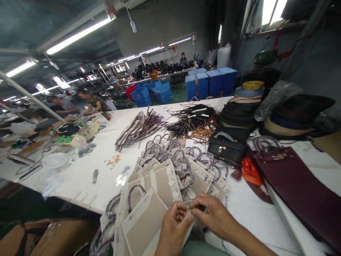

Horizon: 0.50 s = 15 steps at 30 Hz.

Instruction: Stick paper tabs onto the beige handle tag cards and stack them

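Note:
My left hand (174, 224) and my right hand (213, 213) meet at the fingertips low in the view, above the front of a heap of bag panels. Both are closed in a pinch on something small, pale or yellowish, too small to name. Just left of my left hand leans a beige bag panel (146, 222). Behind it stands another beige panel (163, 181) with taped edges. Further panels with wrapped purple-brown loop handles (186, 177) and small metal fittings crowd beyond my fingers.
On the white table (87, 174) lie small gold metal pieces (114, 160), a bundle of strips (141, 128) and black cords (190, 121). To the right are a black bag (227, 145) and a maroon bag piece (301, 181). A cardboard box (61, 238) stands below left. People work further back.

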Motion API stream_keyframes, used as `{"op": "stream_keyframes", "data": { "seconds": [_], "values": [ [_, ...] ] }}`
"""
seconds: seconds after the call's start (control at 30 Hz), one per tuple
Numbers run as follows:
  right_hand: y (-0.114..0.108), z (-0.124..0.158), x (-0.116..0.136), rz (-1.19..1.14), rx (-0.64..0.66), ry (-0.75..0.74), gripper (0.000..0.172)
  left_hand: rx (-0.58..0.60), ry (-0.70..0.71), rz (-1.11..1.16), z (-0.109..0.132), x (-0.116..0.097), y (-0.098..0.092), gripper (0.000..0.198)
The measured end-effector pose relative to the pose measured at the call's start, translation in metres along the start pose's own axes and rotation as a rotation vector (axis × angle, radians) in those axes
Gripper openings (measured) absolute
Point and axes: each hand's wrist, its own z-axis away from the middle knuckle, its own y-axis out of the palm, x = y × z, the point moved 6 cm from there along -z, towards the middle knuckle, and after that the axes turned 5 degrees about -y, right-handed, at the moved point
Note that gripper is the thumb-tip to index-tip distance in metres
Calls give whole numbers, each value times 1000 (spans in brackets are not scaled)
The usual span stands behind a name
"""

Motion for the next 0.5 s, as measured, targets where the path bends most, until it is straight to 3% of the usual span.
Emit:
{"op": "stream_keyframes", "data": {
  "seconds": [0.07,0.13,0.2,0.3,0.4,0.5],
  "values": [
    [-3,2,0,13,-15,-8,13,78,44,6,3,-1,6,35],
    [-4,3,-1,33,-12,-6,13,109,116,-44,4,-4,8,25],
    [-4,3,-1,75,-10,-17,12,60,194,-113,5,-8,5,12],
    [-2,2,-1,158,-20,-62,15,-49,243,-209,4,-11,-2,15],
    [0,-1,-5,267,-23,-91,15,-39,211,-264,1,-9,-1,6],
    [2,-4,-12,401,-11,-114,13,4,256,-327,-4,-8,4,18]
  ]
}}
